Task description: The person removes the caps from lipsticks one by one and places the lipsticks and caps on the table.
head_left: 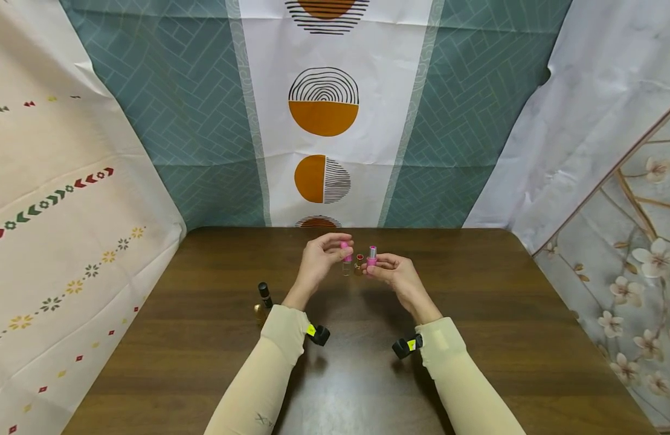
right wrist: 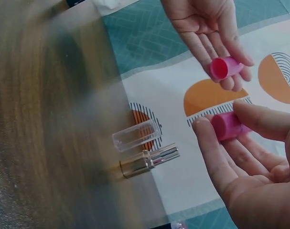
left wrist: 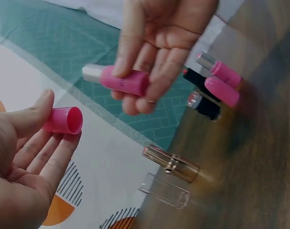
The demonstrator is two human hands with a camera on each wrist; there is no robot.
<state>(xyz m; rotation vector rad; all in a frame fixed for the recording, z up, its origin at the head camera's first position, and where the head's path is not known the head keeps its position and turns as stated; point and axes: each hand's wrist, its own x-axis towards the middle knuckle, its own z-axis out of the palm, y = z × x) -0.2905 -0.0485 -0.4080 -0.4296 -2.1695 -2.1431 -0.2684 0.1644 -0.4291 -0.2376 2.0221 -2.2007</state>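
Observation:
A pink lipstick cap [left wrist: 61, 120] is pinched between the thumb and fingers of my left hand [head_left: 318, 254], its hollow end facing the camera in the left wrist view. Across from it, my right hand [head_left: 399, 277] grips an uncapped pink lipstick tube [left wrist: 128, 82] with a silver collar. Cap and tube are apart, both held above the table. Between and below the hands, a gold lipstick [left wrist: 172, 164] stands uncapped on the table beside a clear plastic cap [left wrist: 165, 192]. The tip of the pink lipstick is hard to make out.
More lipsticks stand together farther along the table in the left wrist view: a pink one with a silver top [left wrist: 226, 74], a pink cap [left wrist: 222, 91] and dark ones [left wrist: 207, 107]. By my left forearm is a black-topped item [head_left: 264, 293] with gold beside it. Patterned cloths hang behind the wooden table [head_left: 215, 260].

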